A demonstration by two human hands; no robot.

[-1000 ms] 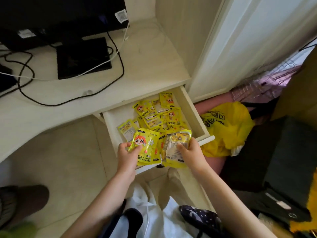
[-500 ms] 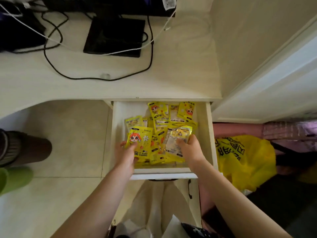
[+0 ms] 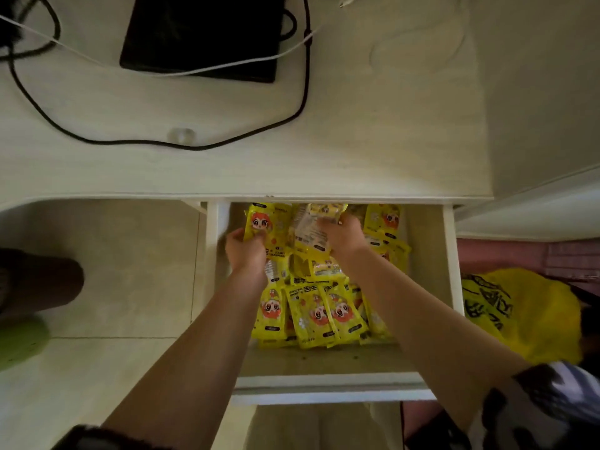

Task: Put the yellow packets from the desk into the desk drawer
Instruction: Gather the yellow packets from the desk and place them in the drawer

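The white desk drawer (image 3: 451, 287) stands pulled out below the desk top and holds several yellow packets with a cartoon face (image 3: 319, 311). Both my hands reach deep into its back half. My left hand (image 3: 245, 250) grips a yellow packet (image 3: 263, 222) printed with the red-haired face. My right hand (image 3: 341, 233) grips another yellow packet (image 3: 308, 232), its pale printed back turned up. Both held packets sit just under the desk's front edge, above the pile.
The pale desk top (image 3: 373, 125) carries a black flat device (image 3: 201, 34), a looping black cable (image 3: 227, 142) and a white cable (image 3: 227, 64). A yellow plastic bag (image 3: 519, 316) lies on the floor right of the drawer. A dark foot (image 3: 35, 280) stands at the left.
Both hands have pushed forward with their packets, from the drawer's front part to its back under the desk edge. The camera has tilted down over the drawer.
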